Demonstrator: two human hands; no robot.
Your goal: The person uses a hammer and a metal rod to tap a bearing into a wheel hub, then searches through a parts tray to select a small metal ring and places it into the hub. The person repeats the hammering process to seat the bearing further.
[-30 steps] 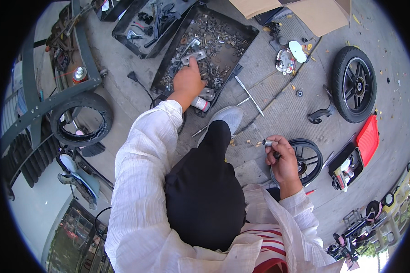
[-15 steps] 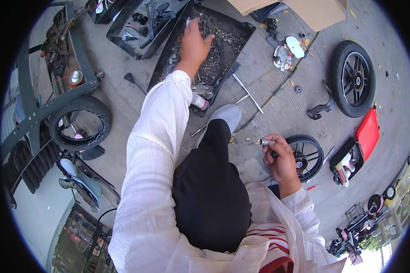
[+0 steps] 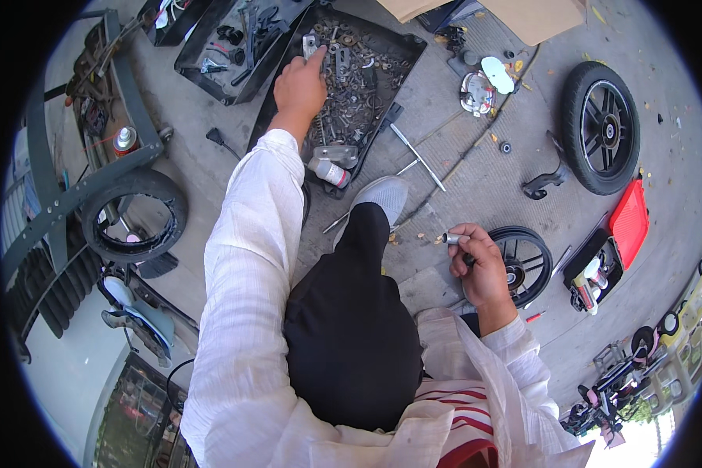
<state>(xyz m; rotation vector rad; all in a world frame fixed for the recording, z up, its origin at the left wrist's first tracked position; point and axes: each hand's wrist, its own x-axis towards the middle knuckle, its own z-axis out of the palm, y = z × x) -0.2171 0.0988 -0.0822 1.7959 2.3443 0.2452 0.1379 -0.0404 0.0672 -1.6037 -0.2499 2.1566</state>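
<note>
My left hand (image 3: 300, 84) is over the left side of a black tray (image 3: 408, 48) heaped with loose bolts, nuts and small metal parts. Its thumb and fingers close around a small silver metal plate (image 3: 310, 44); the curled fingertips are partly hidden. Lower right, my right hand (image 3: 483, 267) grips a short silver metal cylinder (image 3: 450, 239) between thumb and fingers. Something dark shows within that grip, too small to name. Behind this hand lies a black spoked wheel (image 3: 540, 269). A white bottle (image 3: 329, 171) rests at the tray's near end beside a metal piece (image 3: 337, 154).
Another black tray (image 3: 228, 87) holds tools. On the ground are a cross-shaped metal wrench (image 3: 418, 158), a tyred wheel (image 3: 602, 129), a bare tyre (image 3: 135, 214) and a toolbox with a red lid (image 3: 630, 209). A metal frame (image 3: 132, 86) stands left, holding a spray can (image 3: 125, 140).
My left hand has drawn slightly back and left in the tray, its spread thumb coming in toward the fingers at the metal plate. My right hand keeps its hold.
</note>
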